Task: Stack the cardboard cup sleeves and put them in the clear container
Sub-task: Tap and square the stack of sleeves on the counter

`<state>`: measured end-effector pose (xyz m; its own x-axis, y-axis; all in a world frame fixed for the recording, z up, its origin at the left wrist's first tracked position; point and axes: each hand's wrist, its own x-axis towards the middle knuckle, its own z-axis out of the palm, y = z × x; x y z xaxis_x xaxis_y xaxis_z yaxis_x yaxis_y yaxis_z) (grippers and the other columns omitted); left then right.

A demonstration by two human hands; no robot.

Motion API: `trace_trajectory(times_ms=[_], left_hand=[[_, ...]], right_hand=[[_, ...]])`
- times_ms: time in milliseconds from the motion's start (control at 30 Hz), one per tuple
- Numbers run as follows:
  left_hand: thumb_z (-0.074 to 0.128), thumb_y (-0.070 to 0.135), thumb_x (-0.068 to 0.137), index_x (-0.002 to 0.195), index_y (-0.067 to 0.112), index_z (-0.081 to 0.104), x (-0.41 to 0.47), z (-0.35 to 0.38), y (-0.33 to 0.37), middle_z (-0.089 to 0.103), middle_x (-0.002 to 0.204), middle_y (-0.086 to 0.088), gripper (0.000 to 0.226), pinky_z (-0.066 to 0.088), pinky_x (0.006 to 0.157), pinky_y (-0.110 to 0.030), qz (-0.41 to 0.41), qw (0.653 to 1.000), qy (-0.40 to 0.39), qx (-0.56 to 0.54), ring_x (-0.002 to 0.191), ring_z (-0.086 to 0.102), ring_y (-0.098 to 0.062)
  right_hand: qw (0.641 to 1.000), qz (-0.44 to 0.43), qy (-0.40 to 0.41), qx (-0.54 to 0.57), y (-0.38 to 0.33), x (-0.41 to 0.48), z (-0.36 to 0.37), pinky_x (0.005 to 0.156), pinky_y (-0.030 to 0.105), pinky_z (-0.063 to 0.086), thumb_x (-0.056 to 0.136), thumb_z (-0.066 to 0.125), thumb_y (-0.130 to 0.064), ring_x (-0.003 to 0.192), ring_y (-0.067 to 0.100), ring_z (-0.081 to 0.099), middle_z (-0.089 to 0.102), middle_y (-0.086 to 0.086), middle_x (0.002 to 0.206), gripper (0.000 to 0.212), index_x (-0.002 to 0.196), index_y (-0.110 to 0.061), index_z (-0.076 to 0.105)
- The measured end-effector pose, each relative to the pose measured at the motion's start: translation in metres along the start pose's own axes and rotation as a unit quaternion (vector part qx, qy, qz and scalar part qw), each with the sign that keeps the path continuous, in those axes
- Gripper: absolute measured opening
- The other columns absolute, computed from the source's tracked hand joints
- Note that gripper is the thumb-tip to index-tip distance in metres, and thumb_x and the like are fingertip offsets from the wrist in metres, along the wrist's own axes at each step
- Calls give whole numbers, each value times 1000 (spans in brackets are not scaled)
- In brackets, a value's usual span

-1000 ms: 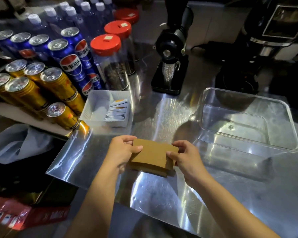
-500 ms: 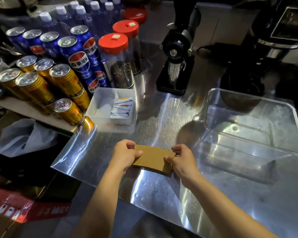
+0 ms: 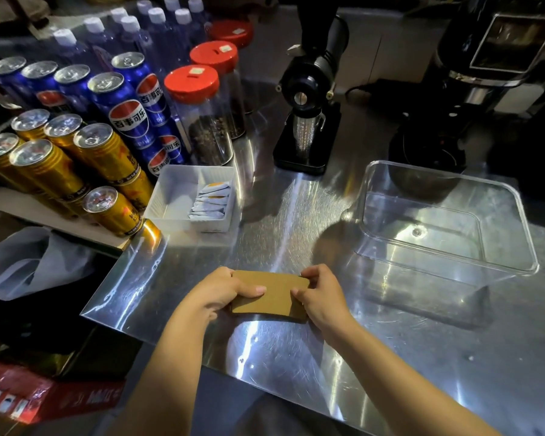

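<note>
A flat stack of brown cardboard cup sleeves is held just above the steel counter near its front edge. My left hand grips the stack's left end, thumb on top. My right hand pinches its right end. The clear container stands to the right and farther back, upright, with nothing inside it that I can see.
A white tray of sachets sits left of centre. Behind it stand red-lidded jars, blue and gold cans and bottles. A black grinder and a dark machine are at the back. The counter's front-left corner is close.
Both hands have squared the sleeves into a tidier, flatter stack and kept hold of it. The view has shifted slightly.
</note>
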<state>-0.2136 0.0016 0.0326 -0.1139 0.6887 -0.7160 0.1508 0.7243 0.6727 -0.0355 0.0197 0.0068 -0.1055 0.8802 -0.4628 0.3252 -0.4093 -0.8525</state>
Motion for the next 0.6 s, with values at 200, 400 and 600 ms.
trace_trajectory(times_ms=[200, 400, 600], left_hand=[[74, 9, 71, 117, -6, 51, -6, 9, -10, 62, 115, -28, 53, 52, 79, -37, 36, 995, -21, -93, 103, 62, -36], [72, 1, 70, 118, -4, 49, -7, 25, -13, 61, 116, -28, 54, 52, 80, -38, 69, 981, -40, -178, 101, 63, -35], [71, -7, 71, 96, 20, 38, -1, 41, -17, 58, 105, -4, 49, 49, 62, -11, 232, 972, 1, -42, 84, 62, -3]], right_hand=[[993, 15, -25, 114, 10, -4, -15, 75, 22, 42, 74, 71, -5, 106, 17, 49, 48, 6, 117, 53, 118, -13, 42], [986, 16, -88, 142, 5, -4, -34, 53, 14, 50, 72, 75, -21, 88, 11, 61, 59, 1, 106, 54, 117, -14, 47], [982, -87, -83, 146, 15, -5, -49, 57, 21, 55, 68, 71, 9, 70, 2, 63, 62, 3, 87, 42, 98, -16, 55]])
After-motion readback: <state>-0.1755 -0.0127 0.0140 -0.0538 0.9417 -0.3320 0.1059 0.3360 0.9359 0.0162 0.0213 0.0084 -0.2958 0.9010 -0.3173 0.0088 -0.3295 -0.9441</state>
